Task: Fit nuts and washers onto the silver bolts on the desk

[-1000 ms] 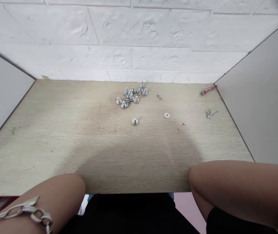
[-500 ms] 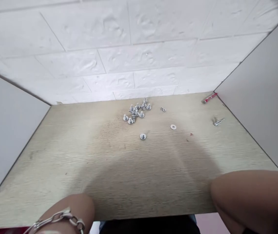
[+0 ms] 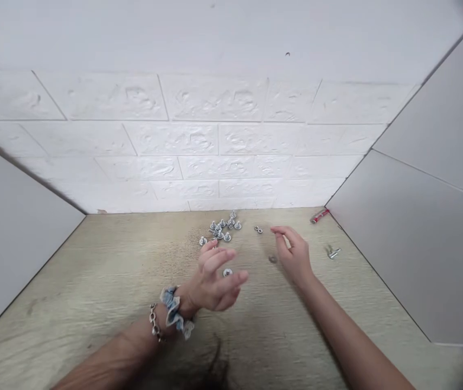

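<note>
My left hand (image 3: 217,276) hovers palm up with its fingers spread and nothing in them. It partly covers a single bolt with a washer (image 3: 227,272) and the near edge of a cluster of bolts (image 3: 220,230). Over the board to the right is my right hand (image 3: 294,252), its thumb and fingers apart and holding nothing that shows. A flat washer (image 3: 272,259) lies just left of its palm. Two small nuts (image 3: 258,229) rest side by side between the cluster and my right fingertips.
A red tool (image 3: 320,216) lies in the back right corner, with metal pieces (image 3: 333,253) in front of it. A white brick-patterned wall (image 3: 199,138) closes off the back, and grey panels (image 3: 418,233) stand at both sides.
Both hands have come into view over the board; only the forearms showed earlier. The view has tilted up, so the bolts and wall appear lower.
</note>
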A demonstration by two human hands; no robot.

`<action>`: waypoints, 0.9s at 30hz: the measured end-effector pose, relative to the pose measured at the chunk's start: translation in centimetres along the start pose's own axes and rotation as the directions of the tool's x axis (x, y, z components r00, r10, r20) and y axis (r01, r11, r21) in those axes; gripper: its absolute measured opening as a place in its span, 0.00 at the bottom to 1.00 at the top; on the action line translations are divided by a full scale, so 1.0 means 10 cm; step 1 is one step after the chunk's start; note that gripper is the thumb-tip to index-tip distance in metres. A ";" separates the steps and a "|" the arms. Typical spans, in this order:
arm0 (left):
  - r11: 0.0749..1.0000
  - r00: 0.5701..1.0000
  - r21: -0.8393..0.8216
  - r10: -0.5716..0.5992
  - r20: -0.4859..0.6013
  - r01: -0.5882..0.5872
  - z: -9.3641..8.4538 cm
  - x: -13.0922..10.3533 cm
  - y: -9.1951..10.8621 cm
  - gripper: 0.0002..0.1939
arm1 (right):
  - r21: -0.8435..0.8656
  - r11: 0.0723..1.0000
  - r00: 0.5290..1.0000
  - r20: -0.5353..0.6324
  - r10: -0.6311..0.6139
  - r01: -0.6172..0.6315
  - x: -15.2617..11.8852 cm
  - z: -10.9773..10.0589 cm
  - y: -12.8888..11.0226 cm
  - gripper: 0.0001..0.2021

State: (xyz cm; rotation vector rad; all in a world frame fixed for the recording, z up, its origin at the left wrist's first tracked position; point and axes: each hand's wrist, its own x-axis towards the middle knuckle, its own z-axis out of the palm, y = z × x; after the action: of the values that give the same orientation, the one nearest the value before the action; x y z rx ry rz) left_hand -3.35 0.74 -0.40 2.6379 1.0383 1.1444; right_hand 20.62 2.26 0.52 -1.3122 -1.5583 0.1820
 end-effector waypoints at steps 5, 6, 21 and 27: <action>0.982 0.991 0.177 0.077 -0.109 -0.057 0.05 0.05 -0.08 0.21 | -0.395 0.909 0.979 0.195 -0.061 0.135 0.01 -0.13 0.26 0.12; 0.983 0.995 0.181 -0.011 -0.098 0.029 0.05 0.07 -0.10 0.20 | -0.484 0.870 0.981 0.192 0.007 0.089 0.04 -0.21 0.30 0.12; 0.927 0.940 0.190 -0.294 -0.172 0.325 0.08 0.11 -0.22 0.14 | -0.738 0.616 0.809 0.169 0.563 -0.274 0.06 -0.80 0.97 0.11; 0.934 0.941 0.148 -0.302 -0.153 0.324 0.06 0.10 -0.19 0.13 | -0.620 0.746 0.872 0.195 0.449 -0.245 0.08 -0.53 0.88 0.15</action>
State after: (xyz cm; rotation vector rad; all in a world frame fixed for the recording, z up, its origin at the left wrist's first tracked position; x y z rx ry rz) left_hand -3.51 2.92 -0.81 2.4158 1.5825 1.2091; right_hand 30.38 3.80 -2.55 -2.1674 -1.7006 0.1787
